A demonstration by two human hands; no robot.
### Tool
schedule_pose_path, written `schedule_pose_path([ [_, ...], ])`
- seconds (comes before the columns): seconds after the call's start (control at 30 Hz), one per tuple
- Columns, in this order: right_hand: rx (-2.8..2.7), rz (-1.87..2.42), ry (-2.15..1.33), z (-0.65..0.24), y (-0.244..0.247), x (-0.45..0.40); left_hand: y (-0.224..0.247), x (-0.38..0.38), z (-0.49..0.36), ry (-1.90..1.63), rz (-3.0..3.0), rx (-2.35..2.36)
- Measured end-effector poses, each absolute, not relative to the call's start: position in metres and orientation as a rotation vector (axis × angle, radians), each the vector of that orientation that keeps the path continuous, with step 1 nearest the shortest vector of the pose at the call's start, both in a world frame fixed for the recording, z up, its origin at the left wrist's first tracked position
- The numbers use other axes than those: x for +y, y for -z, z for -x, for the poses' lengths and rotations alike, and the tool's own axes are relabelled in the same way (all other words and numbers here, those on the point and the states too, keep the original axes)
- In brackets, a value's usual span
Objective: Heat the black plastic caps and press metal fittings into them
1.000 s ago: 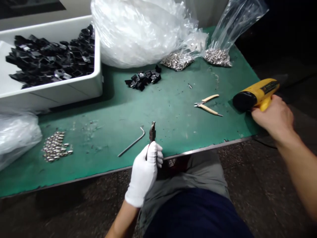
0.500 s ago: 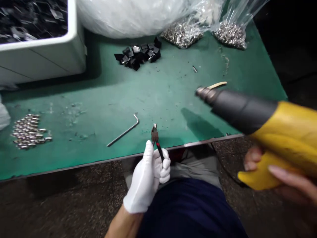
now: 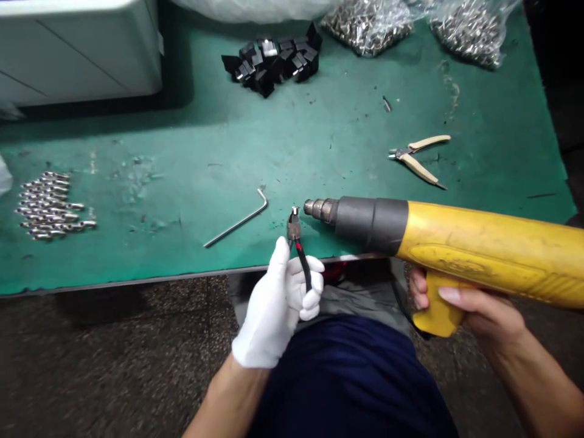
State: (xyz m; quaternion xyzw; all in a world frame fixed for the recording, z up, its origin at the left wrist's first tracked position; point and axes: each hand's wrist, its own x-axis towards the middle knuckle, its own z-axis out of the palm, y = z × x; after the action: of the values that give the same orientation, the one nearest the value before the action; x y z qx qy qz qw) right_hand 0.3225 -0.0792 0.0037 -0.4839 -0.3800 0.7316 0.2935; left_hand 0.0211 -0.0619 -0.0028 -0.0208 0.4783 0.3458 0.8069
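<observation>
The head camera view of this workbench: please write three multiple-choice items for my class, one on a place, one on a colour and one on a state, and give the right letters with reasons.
1. Where does the hex key lie?
A) On the green mat, left of the small pliers
B) On the floor
C) Under the heat gun

2. What colour is the body of the heat gun in the right hand?
A) Blue
B) Red
C) Yellow

3. What covers the left hand?
A) Nothing
B) A white glove
C) A black glove

Answers:
1. A, since the key lies flat on the mat, left of the pliers.
2. C, since the body and grip show yellow.
3. B, since white fabric covers the fingers.
</observation>
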Motion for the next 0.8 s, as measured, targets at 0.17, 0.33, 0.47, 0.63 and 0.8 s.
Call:
schedule_pose_path([
  [0.17, -0.96, 1.259, -1.96, -0.321, 0.001, -0.079, 0.008, -0.06, -0.013, -0.711, 0.103, 0.946],
  [0.33, -0.933, 1.248, -1.959, -0.317, 0.007, -0.075, 0.009, -0.061, -0.009, -0.694, 0.195, 0.903],
  [0.47, -0.931, 1.258, -1.967, -0.313, 0.008, -0.073, 0.008, -0.063, -0.008, -0.691, 0.316, 0.871],
  [0.63, -0.935, 1.29, -1.966, -0.309, 0.006, -0.07, 0.01, -0.063, -0.006, -0.688, 0.4, 0.802],
  [0.8, -0.972, 1.329, -1.959, -0.309, 0.002, -0.068, 0.013, -0.064, -0.005, -0.679, 0.407, 0.754],
])
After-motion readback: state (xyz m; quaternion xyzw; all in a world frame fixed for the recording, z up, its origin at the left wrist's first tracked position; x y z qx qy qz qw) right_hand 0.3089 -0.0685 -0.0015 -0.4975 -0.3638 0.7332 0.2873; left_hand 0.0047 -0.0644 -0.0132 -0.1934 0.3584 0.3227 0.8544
